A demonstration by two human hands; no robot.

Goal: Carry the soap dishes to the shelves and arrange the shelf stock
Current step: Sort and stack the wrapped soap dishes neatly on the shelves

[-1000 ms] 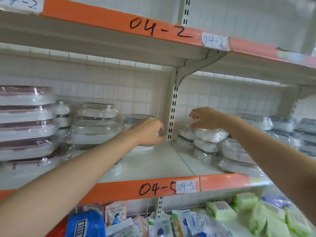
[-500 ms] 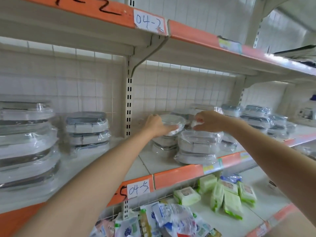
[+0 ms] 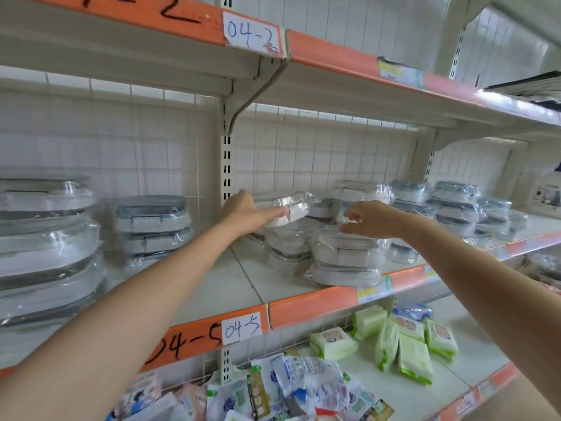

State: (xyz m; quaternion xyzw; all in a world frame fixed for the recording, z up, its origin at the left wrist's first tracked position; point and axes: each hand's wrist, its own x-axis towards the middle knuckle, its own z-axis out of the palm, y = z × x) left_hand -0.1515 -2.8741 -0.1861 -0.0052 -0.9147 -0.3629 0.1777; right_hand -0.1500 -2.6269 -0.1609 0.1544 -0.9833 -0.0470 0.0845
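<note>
Fingers of the left hand (image 3: 243,211) grip a wrapped soap dish (image 3: 287,208) while the right hand (image 3: 368,218) hovers loose at three o'clock; slick film could let it slide onto the stack (image 3: 346,256) below.

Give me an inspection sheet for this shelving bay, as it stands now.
Surface: cream shelf with orange edge, tag 04-5.
Job's things: wrapped soap dishes in stacks; left hand holds the top dish, tilted, over the rear stack; front stack beside it.
Clutter: loose packets and green wipe packs on the lower shelf.
Grippers: right hand open above the front stack, holding nothing.
Cables: nothing seen.
Surroundings: white tiled wall.
</note>
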